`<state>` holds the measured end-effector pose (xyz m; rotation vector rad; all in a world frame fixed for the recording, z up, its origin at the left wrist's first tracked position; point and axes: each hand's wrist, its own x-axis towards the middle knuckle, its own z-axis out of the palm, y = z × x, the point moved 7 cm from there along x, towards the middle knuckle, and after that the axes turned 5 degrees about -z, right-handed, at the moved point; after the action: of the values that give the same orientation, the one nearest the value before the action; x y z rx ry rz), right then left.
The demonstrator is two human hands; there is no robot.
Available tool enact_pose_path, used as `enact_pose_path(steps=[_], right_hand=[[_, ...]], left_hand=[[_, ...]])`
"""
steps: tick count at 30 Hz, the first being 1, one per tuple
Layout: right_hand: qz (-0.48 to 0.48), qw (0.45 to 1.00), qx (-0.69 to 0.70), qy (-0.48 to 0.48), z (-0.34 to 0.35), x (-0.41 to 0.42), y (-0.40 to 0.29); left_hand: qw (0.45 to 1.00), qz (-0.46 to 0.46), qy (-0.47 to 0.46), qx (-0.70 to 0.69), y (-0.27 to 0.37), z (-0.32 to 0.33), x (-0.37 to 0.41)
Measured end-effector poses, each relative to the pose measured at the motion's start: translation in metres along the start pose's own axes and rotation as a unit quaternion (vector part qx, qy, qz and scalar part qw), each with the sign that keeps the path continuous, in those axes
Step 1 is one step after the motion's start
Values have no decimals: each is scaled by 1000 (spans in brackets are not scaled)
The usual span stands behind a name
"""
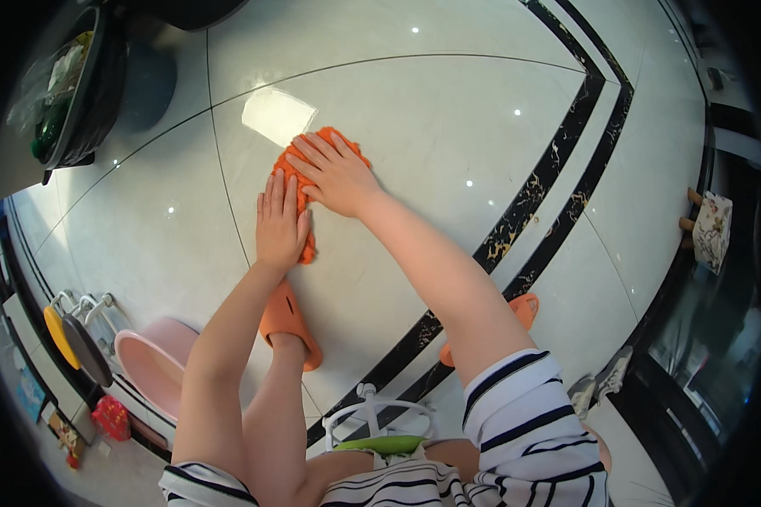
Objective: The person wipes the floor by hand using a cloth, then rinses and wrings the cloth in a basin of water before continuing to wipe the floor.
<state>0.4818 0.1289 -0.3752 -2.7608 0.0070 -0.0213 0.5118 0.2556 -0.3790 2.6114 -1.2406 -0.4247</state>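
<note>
An orange fluffy cloth (283, 166) lies rumpled on the glossy pale tiled floor (412, 127). My right hand (337, 179) rests flat on its upper part, fingers stretched and slightly apart. Lower and to the left, my left hand (281, 223) lies palm down along the cloth's edge, fingers extended. Neither hand is curled around the cloth. Part of the cloth shows beneath and beside the left hand, near the toe of an orange slipper (285, 310) on my left foot. The undersides of both palms are hidden.
A bin with a dark liner (95, 95) holding rubbish stands at upper left. Lower left are a pink basin (155, 361) and yellow and grey round-topped stools (85, 348). Beneath me is a green-seated stool (380, 443). Black marbled strips (513, 228) cross the floor. Shoes (599, 383) stand at right.
</note>
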Motion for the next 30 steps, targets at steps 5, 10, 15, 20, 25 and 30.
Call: enact_pose_path(steps=[5, 10, 15, 20, 25, 30], right_hand=[[14, 999, -38, 12, -24, 43, 55], [87, 992, -8, 93, -56, -20, 127], [178, 982, -58, -22, -46, -129, 112], [116, 984, -63, -117, -22, -148, 56], [-12, 999, 13, -35, -22, -54, 46], [-37, 998, -50, -18, -37, 20, 113]], left_hand=[[991, -91, 91, -36, 25, -1, 72], [996, 33, 67, -42, 98, 8, 116], [978, 186, -58, -76, 145, 27, 67], [954, 245, -161, -60, 117, 21, 20], [988, 127, -75, 44, 42, 9, 27], [996, -12, 87, 4, 64, 8, 102]])
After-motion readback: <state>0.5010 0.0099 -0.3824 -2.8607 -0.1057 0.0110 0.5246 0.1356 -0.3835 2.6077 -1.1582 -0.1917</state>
